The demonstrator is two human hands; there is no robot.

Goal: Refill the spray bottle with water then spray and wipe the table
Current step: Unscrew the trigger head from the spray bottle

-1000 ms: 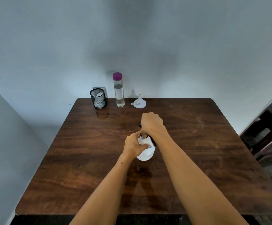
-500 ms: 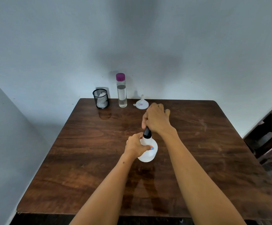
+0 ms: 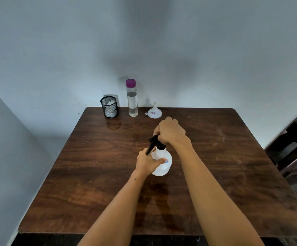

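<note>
The white spray bottle (image 3: 162, 163) is stood upright near the middle of the wooden surface (image 3: 91, 174). Its round body is gripped by the left hand (image 3: 146, 162), fingers curled about it, while the black spray head (image 3: 155, 142) is clasped from above by the right hand (image 3: 170, 133) — the trigger is seen jutting to the left. At the far edge, well apart, a mesh cup (image 3: 109, 107), a purple-capped water bottle (image 3: 132, 98) and a white funnel (image 3: 154, 111) are lined up.

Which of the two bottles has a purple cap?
The tall clear water bottle at the table's far edge, between mesh cup and funnel; the held spray bottle has a black top.
</note>
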